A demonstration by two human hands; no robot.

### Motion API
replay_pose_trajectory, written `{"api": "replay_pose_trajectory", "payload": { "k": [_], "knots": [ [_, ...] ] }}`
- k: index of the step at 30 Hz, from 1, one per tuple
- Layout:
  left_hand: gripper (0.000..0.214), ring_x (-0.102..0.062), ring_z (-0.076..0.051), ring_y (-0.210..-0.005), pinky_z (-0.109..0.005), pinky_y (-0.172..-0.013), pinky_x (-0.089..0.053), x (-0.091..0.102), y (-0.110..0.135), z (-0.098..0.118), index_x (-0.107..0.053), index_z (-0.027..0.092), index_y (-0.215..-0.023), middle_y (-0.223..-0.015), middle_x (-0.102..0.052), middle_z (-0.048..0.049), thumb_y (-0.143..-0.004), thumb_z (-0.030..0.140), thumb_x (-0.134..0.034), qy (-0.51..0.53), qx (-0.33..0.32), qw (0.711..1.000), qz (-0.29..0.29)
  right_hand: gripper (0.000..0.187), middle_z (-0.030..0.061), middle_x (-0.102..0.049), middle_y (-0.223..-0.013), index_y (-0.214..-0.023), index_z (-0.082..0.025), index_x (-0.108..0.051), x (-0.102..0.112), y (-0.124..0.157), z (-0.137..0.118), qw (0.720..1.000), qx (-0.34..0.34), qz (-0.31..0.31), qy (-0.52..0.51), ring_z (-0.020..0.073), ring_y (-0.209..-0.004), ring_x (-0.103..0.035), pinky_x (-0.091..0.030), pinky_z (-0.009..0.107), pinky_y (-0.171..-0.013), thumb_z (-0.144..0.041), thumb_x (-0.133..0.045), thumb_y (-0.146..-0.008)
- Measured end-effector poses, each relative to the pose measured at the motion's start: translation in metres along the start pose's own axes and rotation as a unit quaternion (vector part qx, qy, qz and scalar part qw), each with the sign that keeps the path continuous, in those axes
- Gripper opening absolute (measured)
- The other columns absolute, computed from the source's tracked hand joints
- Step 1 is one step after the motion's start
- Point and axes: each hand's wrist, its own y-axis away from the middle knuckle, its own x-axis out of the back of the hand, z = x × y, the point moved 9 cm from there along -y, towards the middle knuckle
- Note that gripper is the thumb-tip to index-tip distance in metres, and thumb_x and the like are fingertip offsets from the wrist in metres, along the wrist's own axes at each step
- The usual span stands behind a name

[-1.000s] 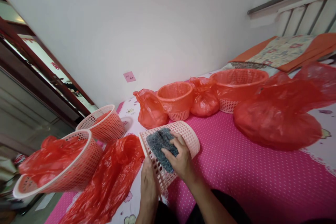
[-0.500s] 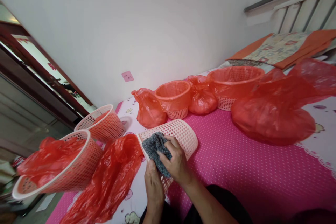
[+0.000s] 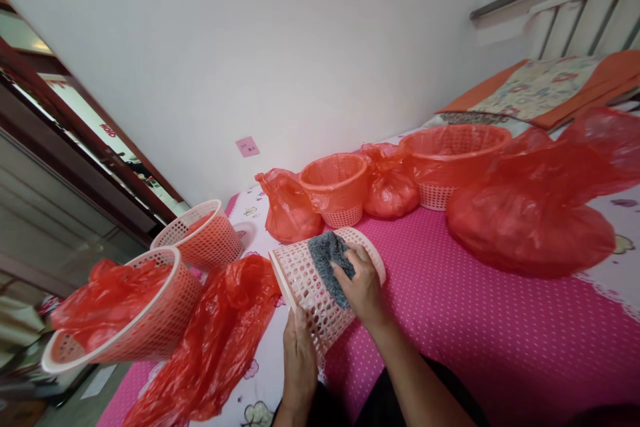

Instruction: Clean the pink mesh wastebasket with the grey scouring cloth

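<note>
A pale pink perforated plastic basket lies on its side on the bed in front of me. My left hand grips its rim at the near left, with the fingers partly hidden by the basket. My right hand presses a grey-blue cloth flat against the basket's outer side, fingers curled on the cloth. Just left of the basket a crumpled red plastic bag is spread over the sheet.
Two baskets, a front one and a back one, hold red bags at left. Along the wall stand a small bag-lined basket, a larger one and filled red bags. Folded orange-edged fabric lies at back right.
My right hand has slid the cloth rightward along the basket, from near the rim toward its base. My left hand stays at the rim. The view has shifted slightly.
</note>
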Motion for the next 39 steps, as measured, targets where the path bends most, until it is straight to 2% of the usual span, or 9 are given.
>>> {"api": "replay_pose_trajectory", "payload": {
  "k": [4,8,15,19,25,29,32,35,39],
  "knots": [
    [0.076,-0.074,-0.037,-0.109,-0.052,-0.097,-0.059,0.012,-0.004,-0.005,-0.069,0.015,-0.124,-0.113,-0.079,-0.0183,-0.082,0.077,-0.061,0.003,0.021,0.999,0.024,0.005,0.0131,-0.066,-0.114,-0.093,-0.023,-0.063,0.012,-0.007,0.021,0.999,-0.009,0.027,0.038,0.0297,-0.111,-0.061,-0.051,0.049,-0.100,-0.027,-0.061,-0.094],
    [0.075,-0.071,-0.039,-0.115,-0.056,-0.106,-0.053,0.019,-0.006,-0.007,-0.073,0.015,-0.119,-0.121,-0.077,-0.0181,-0.079,0.077,-0.064,-0.026,0.013,1.000,0.011,0.008,0.0145,-0.064,-0.109,-0.090,-0.022,-0.061,0.025,-0.012,0.047,0.995,-0.038,0.052,0.070,0.0304,-0.105,-0.059,-0.051,0.049,-0.096,-0.030,-0.058,-0.093],
    [0.064,-0.058,-0.033,-0.137,-0.052,-0.122,-0.038,0.007,0.006,0.009,-0.066,0.019,-0.135,-0.143,-0.066,-0.0146,-0.093,0.066,-0.055,-0.038,-0.003,0.998,-0.059,0.010,0.0155,-0.063,-0.102,-0.091,-0.021,-0.059,0.042,-0.016,0.080,0.984,-0.076,0.091,0.130,0.0316,-0.101,-0.057,-0.049,0.049,-0.093,-0.029,-0.053,-0.088],
    [0.064,-0.050,-0.035,-0.143,-0.053,-0.125,-0.031,0.009,0.013,0.010,-0.067,0.019,-0.136,-0.147,-0.063,-0.0148,-0.092,0.065,-0.058,-0.104,-0.006,0.993,-0.055,0.016,0.0149,-0.063,-0.099,-0.093,-0.020,-0.060,0.048,-0.015,0.098,0.980,-0.113,0.108,0.126,0.0307,-0.098,-0.057,-0.048,0.046,-0.091,-0.032,-0.052,-0.086],
    [0.056,-0.045,-0.036,-0.147,-0.055,-0.127,-0.025,-0.003,0.025,-0.005,-0.070,0.023,-0.133,-0.151,-0.059,-0.0123,-0.088,0.056,-0.068,-0.166,0.021,0.966,-0.195,0.023,0.0171,-0.065,-0.096,-0.092,-0.018,-0.063,0.056,-0.011,0.132,0.967,-0.190,0.122,0.117,0.0308,-0.092,-0.060,-0.048,0.043,-0.085,-0.036,-0.051,-0.083],
    [0.054,-0.050,-0.038,-0.143,-0.056,-0.125,-0.029,0.006,0.019,-0.004,-0.074,0.021,-0.126,-0.146,-0.064,-0.0143,-0.082,0.053,-0.076,-0.152,0.038,0.964,-0.215,0.021,0.0118,-0.067,-0.083,-0.085,-0.021,-0.063,0.050,-0.009,0.144,0.969,-0.194,0.108,0.104,0.0280,-0.080,-0.060,-0.048,0.039,-0.076,-0.039,-0.054,-0.082],
    [0.058,-0.052,-0.036,-0.142,-0.054,-0.124,-0.033,0.011,0.007,0.008,-0.069,0.022,-0.131,-0.144,-0.065,-0.0144,-0.080,0.049,-0.079,-0.098,0.027,0.980,-0.169,0.022,0.0104,-0.068,-0.083,-0.087,-0.021,-0.065,0.044,-0.009,0.146,0.973,-0.185,0.102,0.091,0.0270,-0.079,-0.060,-0.048,0.038,-0.073,-0.039,-0.055,-0.081],
    [0.061,-0.061,-0.035,-0.134,-0.053,-0.120,-0.040,0.018,-0.009,0.020,-0.065,0.021,-0.134,-0.137,-0.070,-0.0151,-0.085,0.057,-0.072,-0.052,0.019,0.998,-0.037,0.022,0.0099,-0.068,-0.084,-0.088,-0.021,-0.066,0.041,-0.009,0.146,0.975,-0.178,0.101,0.083,0.0274,-0.079,-0.060,-0.048,0.039,-0.074,-0.040,-0.056,-0.082],
    [0.066,-0.073,-0.034,-0.113,-0.051,-0.105,-0.055,0.001,-0.034,0.025,-0.069,0.015,-0.121,-0.121,-0.077,-0.0189,-0.091,0.072,-0.052,-0.005,0.026,0.999,0.031,0.023,0.0095,-0.067,-0.085,-0.089,-0.021,-0.066,0.041,-0.009,0.143,0.977,-0.171,0.102,0.078,0.0277,-0.080,-0.061,-0.049,0.041,-0.076,-0.040,-0.057,-0.081]
  ]
}}
